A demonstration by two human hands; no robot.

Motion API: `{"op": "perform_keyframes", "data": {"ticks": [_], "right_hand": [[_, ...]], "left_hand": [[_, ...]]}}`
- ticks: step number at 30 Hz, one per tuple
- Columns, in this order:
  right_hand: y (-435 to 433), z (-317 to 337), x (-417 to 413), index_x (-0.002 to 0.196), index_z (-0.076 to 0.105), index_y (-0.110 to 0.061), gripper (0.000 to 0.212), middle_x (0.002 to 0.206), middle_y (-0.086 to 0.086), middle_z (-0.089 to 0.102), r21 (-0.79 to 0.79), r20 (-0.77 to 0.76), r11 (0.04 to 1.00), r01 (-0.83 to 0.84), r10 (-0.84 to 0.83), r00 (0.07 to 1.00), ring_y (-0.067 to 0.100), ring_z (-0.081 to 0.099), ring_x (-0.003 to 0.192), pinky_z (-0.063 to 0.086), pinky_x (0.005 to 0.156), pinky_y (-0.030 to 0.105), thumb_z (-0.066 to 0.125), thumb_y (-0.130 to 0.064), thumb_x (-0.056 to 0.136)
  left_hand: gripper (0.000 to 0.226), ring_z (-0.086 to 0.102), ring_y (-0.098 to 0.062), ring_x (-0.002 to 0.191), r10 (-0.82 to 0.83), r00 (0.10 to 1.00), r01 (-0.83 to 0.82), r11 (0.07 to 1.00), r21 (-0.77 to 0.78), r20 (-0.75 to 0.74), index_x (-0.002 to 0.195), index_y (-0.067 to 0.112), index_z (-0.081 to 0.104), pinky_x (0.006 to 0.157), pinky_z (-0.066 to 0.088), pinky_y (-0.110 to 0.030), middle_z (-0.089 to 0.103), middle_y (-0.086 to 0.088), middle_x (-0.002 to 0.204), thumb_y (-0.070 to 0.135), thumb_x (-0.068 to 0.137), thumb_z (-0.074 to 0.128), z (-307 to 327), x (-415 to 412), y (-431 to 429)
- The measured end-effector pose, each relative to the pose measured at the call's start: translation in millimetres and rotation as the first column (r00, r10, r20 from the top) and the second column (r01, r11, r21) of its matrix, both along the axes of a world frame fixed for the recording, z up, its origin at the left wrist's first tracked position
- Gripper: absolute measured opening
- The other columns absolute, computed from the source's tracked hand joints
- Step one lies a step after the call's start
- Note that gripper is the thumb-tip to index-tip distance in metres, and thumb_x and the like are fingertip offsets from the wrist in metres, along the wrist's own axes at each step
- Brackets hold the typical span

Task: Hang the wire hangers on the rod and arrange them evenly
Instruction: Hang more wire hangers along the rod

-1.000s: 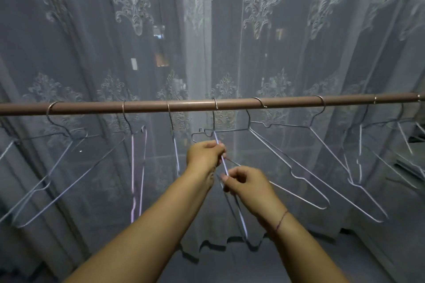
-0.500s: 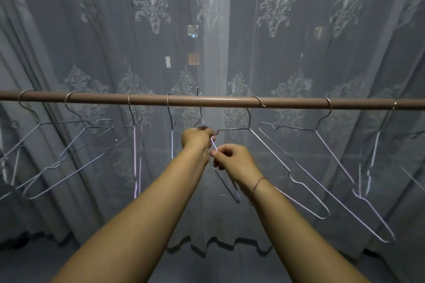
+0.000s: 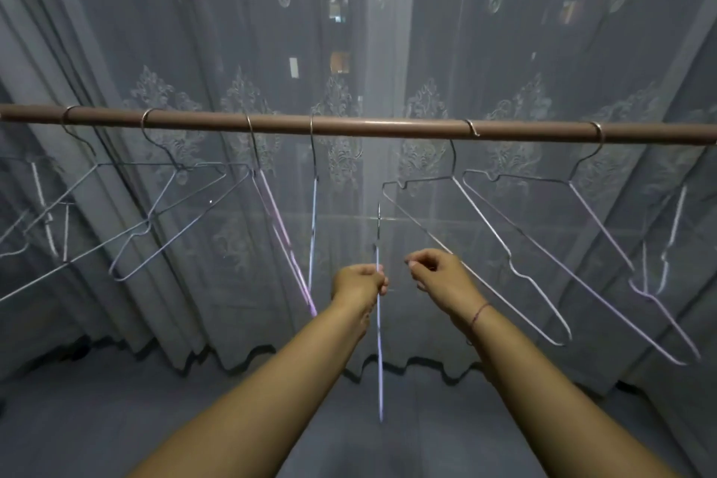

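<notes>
Fingers (image 3: pixel 366 277) pinch edge-on hanger (image 3: pixel 379 353) below rod (image 3: pixel 368 126); hung hangers (image 3: pixel 313 225) flank, curtain (image 3: pixel 504 50) behind.

Dim, bluish light filters through the sheer curtain (image 3: pixel 426 50); edges bow and blur.
</notes>
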State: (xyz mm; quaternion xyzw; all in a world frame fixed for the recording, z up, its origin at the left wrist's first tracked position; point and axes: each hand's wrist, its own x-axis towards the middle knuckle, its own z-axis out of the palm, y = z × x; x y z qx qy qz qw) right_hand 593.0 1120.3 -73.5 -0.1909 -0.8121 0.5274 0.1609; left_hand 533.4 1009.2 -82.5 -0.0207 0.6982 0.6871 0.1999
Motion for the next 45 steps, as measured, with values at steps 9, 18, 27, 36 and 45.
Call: {"op": "perform_keyframes", "data": {"ticks": [9, 18, 27, 36, 45], "right_hand": [[-11, -25, 5, 0.117, 0.06, -0.005, 0.034, 0.123, 0.014, 0.059, 0.169, 0.098, 0.983, -0.072, 0.055, 0.994, 0.024, 0.054, 0.115, 0.037, 0.095, 0.024, 0.058, -0.003, 0.083], [-10, -44, 14, 0.119, 0.06, -0.013, 0.035, 0.125, 0.011, 0.06, 0.387, 0.283, 0.904, -0.18, 0.069, 0.957, 0.027, 0.05, 0.121, 0.036, 0.107, 0.039, 0.06, -0.014, 0.084], [-6, -51, 45, 0.07, 0.061, -0.015, 0.024, 0.052, 0.004, 0.058, 0.126, 0.232, 0.981, -0.144, 0.112, 0.966, 0.005, 0.054, 0.044, 0.047, 0.058, 0.029, 0.05, -0.009, 0.09], [-51, -56, 54, 0.079, 0.061, -0.015, 0.026, 0.055, 0.001, 0.057, -0.26, 0.068, 0.965, 0.012, 0.006, 0.998, 0.013, 0.053, 0.052, 0.048, 0.063, 0.031, 0.041, -0.005, 0.093], [-73, -24, 45, 0.091, 0.061, 0.007, 0.021, 0.051, 0.0, 0.047, -0.342, -0.172, 0.936, 0.08, -0.146, 0.974, 0.015, 0.043, 0.055, 0.038, 0.059, 0.03, 0.046, -0.007, 0.093]], "left_hand": [[0.025, 0.049, 0.0, 0.039, -0.236, 0.969, 0.218, 0.957, -0.188, -0.075, 0.112, -0.011, 0.059, 0.043, 0.038, -0.005, 0.052, -0.005, 0.064, -0.003, 0.093, 0.045, -29, 7, -51], [0.023, 0.056, -0.014, 0.084, -0.424, 0.863, 0.295, 0.864, -0.408, -0.273, 0.101, 0.005, 0.07, 0.073, 0.042, -0.02, 0.067, -0.007, 0.081, 0.005, 0.092, 0.049, -44, -11, -73], [0.019, 0.055, -0.031, 0.111, -0.345, 0.875, 0.157, 0.865, -0.477, -0.339, 0.097, 0.014, 0.072, 0.099, 0.045, -0.041, 0.066, -0.012, 0.109, 0.012, 0.088, 0.056, -57, -10, -54], [0.017, 0.057, -0.004, 0.061, -0.189, 0.959, 0.169, 0.98, -0.109, -0.21, 0.077, 0.008, 0.067, 0.067, 0.042, -0.022, 0.063, 0.006, 0.063, 0.021, 0.087, 0.062, -41, 30, -32], [0.016, 0.052, -0.019, 0.053, -0.169, 0.977, 0.185, 0.976, 0.117, -0.134, 0.081, 0.003, 0.067, 0.049, 0.047, -0.019, 0.062, -0.01, 0.064, 0.017, 0.087, 0.062, -4, 35, -17]]}}
